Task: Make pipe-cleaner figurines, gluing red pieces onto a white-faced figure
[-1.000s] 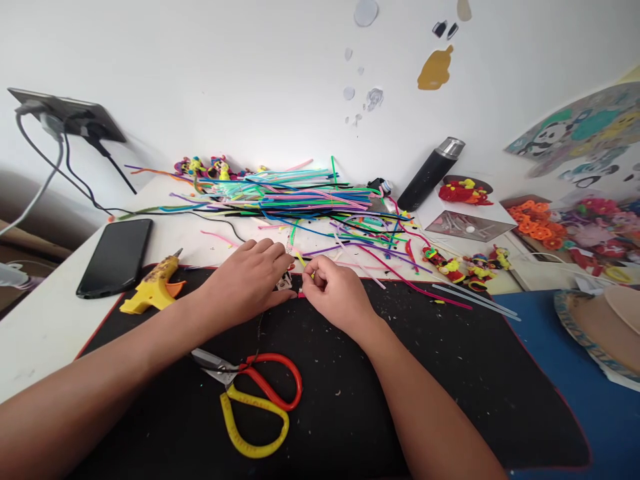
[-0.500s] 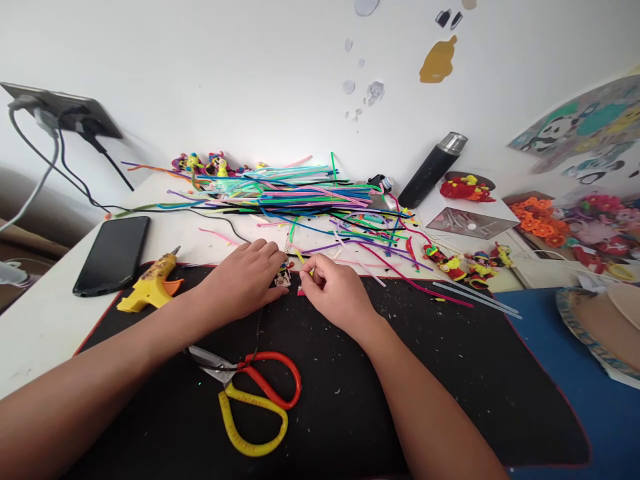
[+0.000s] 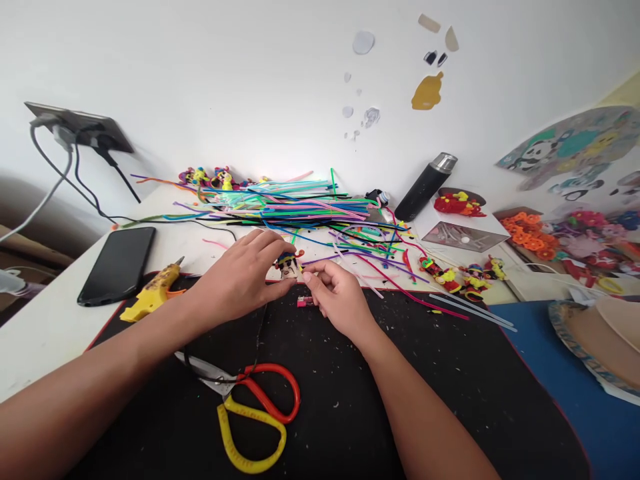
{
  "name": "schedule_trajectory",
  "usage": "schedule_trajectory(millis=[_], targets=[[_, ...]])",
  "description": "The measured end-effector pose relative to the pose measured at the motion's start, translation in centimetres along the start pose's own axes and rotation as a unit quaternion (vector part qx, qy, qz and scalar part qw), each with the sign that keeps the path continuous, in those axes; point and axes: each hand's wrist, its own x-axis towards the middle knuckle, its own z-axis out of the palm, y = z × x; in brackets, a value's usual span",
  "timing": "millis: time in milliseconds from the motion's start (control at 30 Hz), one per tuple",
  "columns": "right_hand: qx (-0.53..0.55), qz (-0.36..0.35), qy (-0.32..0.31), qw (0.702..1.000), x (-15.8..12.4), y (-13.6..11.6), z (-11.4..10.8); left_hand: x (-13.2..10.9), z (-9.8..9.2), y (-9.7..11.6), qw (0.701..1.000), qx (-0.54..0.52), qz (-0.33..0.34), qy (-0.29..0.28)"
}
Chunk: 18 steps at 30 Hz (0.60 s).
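My left hand [image 3: 240, 275] pinches a small pipe-cleaner figure [image 3: 289, 264] with a white face and coloured top, held just above the far edge of the black mat [image 3: 350, 400]. My right hand [image 3: 336, 295] is closed beside it, fingertips touching the figure's right side. A short pink piece [image 3: 305, 302] lies on the mat under my right hand. A big heap of coloured pipe cleaners [image 3: 310, 203] spreads behind both hands.
Red and yellow scissors [image 3: 255, 410] lie on the mat near me. A yellow glue gun [image 3: 150, 295] and a black phone [image 3: 117, 264] lie left. A black flask [image 3: 425, 187], finished figures [image 3: 460, 275] and orange flowers [image 3: 530, 233] sit right. Cables hang from a wall socket [image 3: 75, 127].
Both hands lifted the small figure off the mat and raised it slightly; its face now shows between my fingers. The pink piece stays on the mat.
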Motion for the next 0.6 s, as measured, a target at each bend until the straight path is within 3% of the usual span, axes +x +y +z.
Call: schedule_trajectory(millis=[133,367,600], targets=[[0.090,0.038,-0.032,0.995,0.1,-0.3,-0.1,0.1,-0.3,0.4,1.000,-0.009,0.013,0.018],[0.154,0.076,-0.096,0.980,0.0,-0.3,0.0,0.0,-0.4,1.0,0.999,0.004,0.029,0.021],[0.212,0.096,-0.106,0.967,-0.1,-0.5,0.1,0.1,-0.6,1.5,0.999,-0.007,0.032,0.017]])
